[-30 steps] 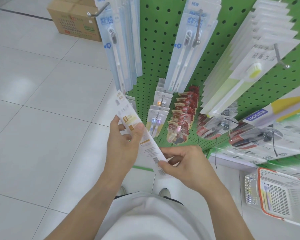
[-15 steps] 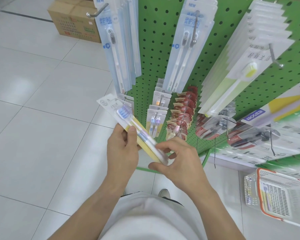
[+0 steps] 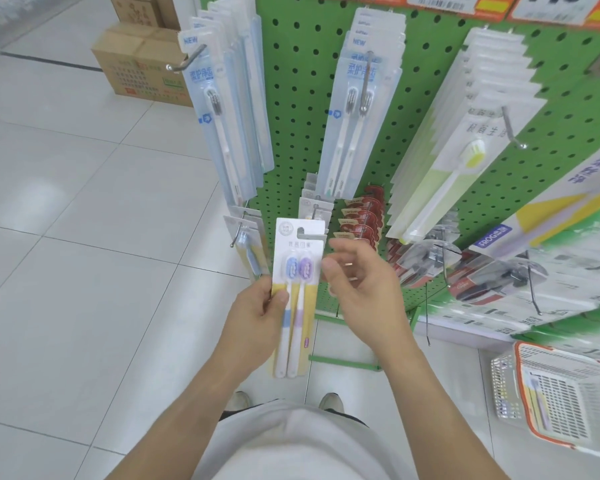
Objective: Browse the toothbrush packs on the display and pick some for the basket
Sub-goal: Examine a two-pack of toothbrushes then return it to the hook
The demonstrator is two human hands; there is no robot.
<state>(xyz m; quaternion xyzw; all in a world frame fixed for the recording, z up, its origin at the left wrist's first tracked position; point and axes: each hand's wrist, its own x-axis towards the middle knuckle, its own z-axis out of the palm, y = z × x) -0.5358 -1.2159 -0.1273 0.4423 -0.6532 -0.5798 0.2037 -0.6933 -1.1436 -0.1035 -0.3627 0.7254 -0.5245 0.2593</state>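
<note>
Twin toothbrush pack in left hand only, right hand off it: drop risk before the basket.

The toothbrush pack (image 3: 296, 299) sits upright near frame centre, front facing up, blue and purple brush heads at its 12 o'clock end. The left hand (image 3: 257, 323) pinches it at the pack's 9 o'clock edge, thumb across the front; the long lower end hangs unsupported. The right hand (image 3: 357, 289) hovers at the pack's 3 o'clock, fingers loosely curled, holding nothing, not touching. The basket (image 3: 551, 393) is at 4 o'clock, well apart, one pack already inside. Risks, as I judge them: the slick card slips from an edge pinch during the swing across; it could snag the hooks (image 3: 534, 299) on the pegboard (image 3: 291, 109) jutting between pack and basket, knocking hung stock loose.
</note>
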